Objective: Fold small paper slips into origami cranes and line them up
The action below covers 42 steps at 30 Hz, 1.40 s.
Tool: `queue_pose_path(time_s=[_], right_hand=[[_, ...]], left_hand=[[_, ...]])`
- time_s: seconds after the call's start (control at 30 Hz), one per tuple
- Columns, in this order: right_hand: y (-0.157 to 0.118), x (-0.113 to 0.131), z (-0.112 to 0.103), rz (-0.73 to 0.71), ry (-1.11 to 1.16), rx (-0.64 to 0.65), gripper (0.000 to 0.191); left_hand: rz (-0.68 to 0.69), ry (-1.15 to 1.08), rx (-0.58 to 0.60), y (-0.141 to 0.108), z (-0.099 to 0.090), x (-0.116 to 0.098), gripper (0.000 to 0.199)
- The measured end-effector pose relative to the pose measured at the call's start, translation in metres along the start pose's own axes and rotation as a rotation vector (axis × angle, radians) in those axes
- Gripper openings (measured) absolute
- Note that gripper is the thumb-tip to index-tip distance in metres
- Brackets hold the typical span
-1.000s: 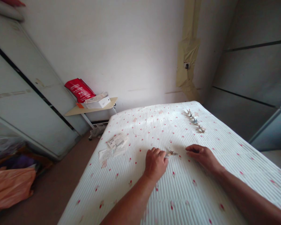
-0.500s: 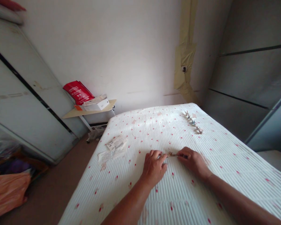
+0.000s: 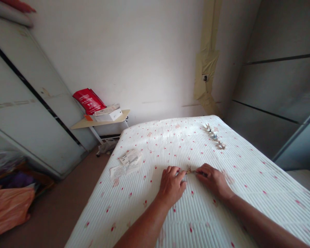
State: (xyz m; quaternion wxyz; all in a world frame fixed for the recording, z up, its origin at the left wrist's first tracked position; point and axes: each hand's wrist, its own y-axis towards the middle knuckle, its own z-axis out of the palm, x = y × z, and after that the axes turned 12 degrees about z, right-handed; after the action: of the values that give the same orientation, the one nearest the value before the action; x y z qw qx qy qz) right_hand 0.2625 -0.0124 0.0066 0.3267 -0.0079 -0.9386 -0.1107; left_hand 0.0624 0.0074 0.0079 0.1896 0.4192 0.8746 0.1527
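Note:
Over the middle of the bed, my left hand [image 3: 172,184] and my right hand [image 3: 214,179] face each other close to the cover. Between their fingertips is a small brownish, spiky piece [image 3: 189,170], too small to name. My left hand pinches its left end and my right hand its right end, the fingers hiding part of it. Farther off to the right, a row of several small spiky pieces [image 3: 214,136] in pale, bluish and brown tones lies on the cover. Left of my hands are printed paper slips [image 3: 130,162].
The white ribbed bed cover [image 3: 178,144] has small red spots. A small table [image 3: 80,124] at the back left bears a red bag [image 3: 89,101] and a white box [image 3: 108,115]. Grey cabinets [image 3: 268,82] stand at right, a pale wardrobe [image 3: 23,82] at left. An orange bag [image 3: 10,210] sits on the floor.
The view has shifted slightly, so everything appears a little farther right. Both hands keep their hold on the small spiky piece, with hardly any movement over the bed.

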Motion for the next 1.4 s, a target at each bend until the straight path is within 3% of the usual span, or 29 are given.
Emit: queue_pose_path(time_s=[0.47, 0.8, 0.93, 1.03, 1.13, 1.2, 1.27, 1.4], right_hand=[[-0.006, 0.002, 0.003, -0.074, -0.214, -0.001, 0.027], [-0.006, -0.003, 0.002, -0.053, -0.013, -0.039, 0.026], [0.000, -0.012, -0.006, 0.066, 0.168, -0.076, 0.022], [0.000, -0.021, -0.021, 0.332, 0.396, -0.133, 0.025], [-0.011, -0.031, -0.038, 0.576, 0.671, -0.136, 0.035], [-0.022, -0.036, -0.047, 0.608, 0.701, -0.082, 0.036], [-0.032, -0.039, -0.052, 0.616, 0.590, -0.033, 0.034], [-0.044, -0.043, -0.051, 0.408, 0.314, 0.024, 0.025]], left_hand=[[0.051, -0.008, 0.039, -0.002, -0.003, -0.002, 0.030], [0.054, -0.011, -0.002, -0.002, -0.002, -0.004, 0.032], [-0.001, -0.044, -0.097, -0.005, -0.001, 0.005, 0.022], [-0.117, -0.086, -0.221, -0.008, 0.002, 0.015, 0.016], [-0.163, -0.121, -0.242, -0.008, 0.007, 0.021, 0.014], [-0.146, -0.133, -0.214, -0.006, 0.009, 0.020, 0.014], [-0.123, -0.127, -0.179, -0.002, 0.011, 0.017, 0.015], [-0.131, -0.116, -0.148, 0.005, 0.014, 0.012, 0.013]])
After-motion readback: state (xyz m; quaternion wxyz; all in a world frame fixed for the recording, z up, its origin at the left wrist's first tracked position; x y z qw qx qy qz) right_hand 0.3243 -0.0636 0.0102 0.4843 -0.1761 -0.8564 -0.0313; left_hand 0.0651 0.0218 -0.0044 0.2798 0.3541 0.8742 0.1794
